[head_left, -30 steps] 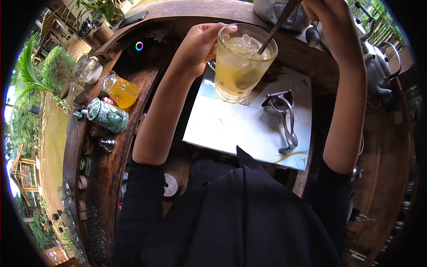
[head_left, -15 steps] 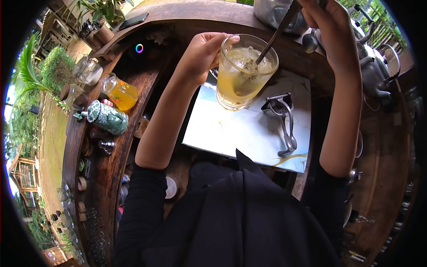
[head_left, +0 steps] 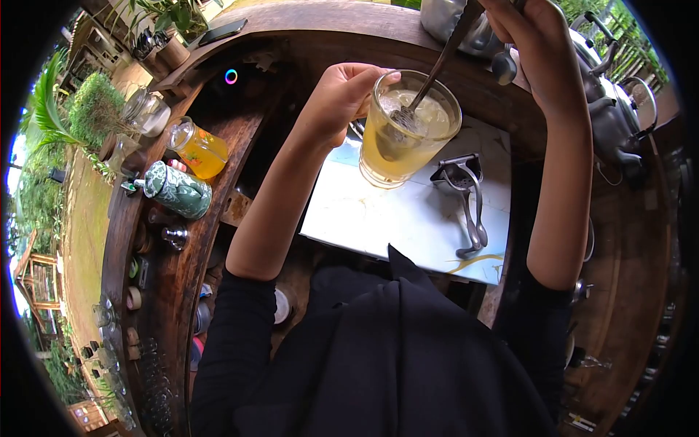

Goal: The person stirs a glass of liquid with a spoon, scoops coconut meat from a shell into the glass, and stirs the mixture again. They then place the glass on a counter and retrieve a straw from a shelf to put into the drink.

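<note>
My left hand (head_left: pixel 349 95) is closed on the handle side of a clear glass mug (head_left: pixel 393 162), its thumb at the rim. Pale yellow drink and ice fill the mug, which is slightly tilted above a white marbled board (head_left: pixel 349 218). A long metal stirrer (head_left: pixel 439 64) with a ridged shaft slants into the drink, its patterned head among the ice. My right hand (head_left: pixel 535 36) grips the stirrer's upper end, partly cut off by the frame's top. A small spoon bowl (head_left: pixel 503 68) shows just below this hand. On the board lies a metal citrus squeezer (head_left: pixel 466 197).
On the wooden shelf at left stand a jug of orange drink (head_left: pixel 198 151), a green speckled enamel pitcher (head_left: pixel 177 191) and a glass jar (head_left: pixel 145 111). Grey kettles (head_left: pixel 615 124) stand at right. A phone (head_left: pixel 222 33) lies on the curved counter.
The mug and my left hand have come slightly down and to the right in view. The stirrer's head has shifted left within the drink, and its shaft leans more.
</note>
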`<action>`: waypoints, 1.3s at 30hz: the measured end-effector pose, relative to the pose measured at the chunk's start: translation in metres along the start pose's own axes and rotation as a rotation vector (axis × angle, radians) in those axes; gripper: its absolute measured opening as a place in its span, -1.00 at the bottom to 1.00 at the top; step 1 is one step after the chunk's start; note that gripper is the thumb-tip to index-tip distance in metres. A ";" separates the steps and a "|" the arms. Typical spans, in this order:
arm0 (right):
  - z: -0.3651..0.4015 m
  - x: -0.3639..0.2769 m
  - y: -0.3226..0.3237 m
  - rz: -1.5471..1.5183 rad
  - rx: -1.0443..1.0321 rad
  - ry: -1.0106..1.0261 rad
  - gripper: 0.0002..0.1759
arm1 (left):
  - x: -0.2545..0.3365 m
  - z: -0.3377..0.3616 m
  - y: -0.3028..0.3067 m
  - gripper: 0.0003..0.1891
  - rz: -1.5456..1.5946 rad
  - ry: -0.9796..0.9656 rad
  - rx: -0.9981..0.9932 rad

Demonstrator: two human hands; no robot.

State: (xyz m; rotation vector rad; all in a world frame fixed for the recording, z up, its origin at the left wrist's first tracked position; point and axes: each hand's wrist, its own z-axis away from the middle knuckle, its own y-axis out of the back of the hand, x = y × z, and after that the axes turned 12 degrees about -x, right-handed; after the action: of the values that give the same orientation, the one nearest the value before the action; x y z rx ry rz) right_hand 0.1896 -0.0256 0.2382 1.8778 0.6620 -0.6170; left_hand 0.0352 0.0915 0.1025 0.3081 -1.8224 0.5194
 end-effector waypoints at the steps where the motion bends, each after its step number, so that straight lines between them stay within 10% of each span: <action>1: 0.001 -0.007 -0.002 0.026 0.027 -0.087 -0.68 | 0.000 0.000 0.000 -0.79 0.000 0.001 0.000; 9: -0.002 0.012 -0.003 0.080 0.069 0.091 -0.64 | 0.000 0.003 0.002 -0.79 0.004 -0.007 0.002; 12: 0.014 -0.020 -0.001 0.103 0.067 -0.139 -0.66 | 0.001 0.004 0.003 -0.79 0.020 -0.007 -0.014; 26: 0.005 0.018 -0.015 -0.141 0.106 0.396 -0.74 | -0.003 0.001 0.008 -0.80 0.006 -0.009 -0.021; 39: 0.005 0.021 0.001 -0.015 0.007 0.152 -0.73 | -0.005 0.001 0.011 -0.79 0.002 -0.020 -0.026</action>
State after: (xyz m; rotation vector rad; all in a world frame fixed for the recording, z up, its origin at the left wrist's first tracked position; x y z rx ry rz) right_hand 0.2045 -0.0268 0.2225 1.9413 0.7737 -0.4896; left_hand 0.0306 0.0998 0.0955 0.2944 -1.8471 0.4948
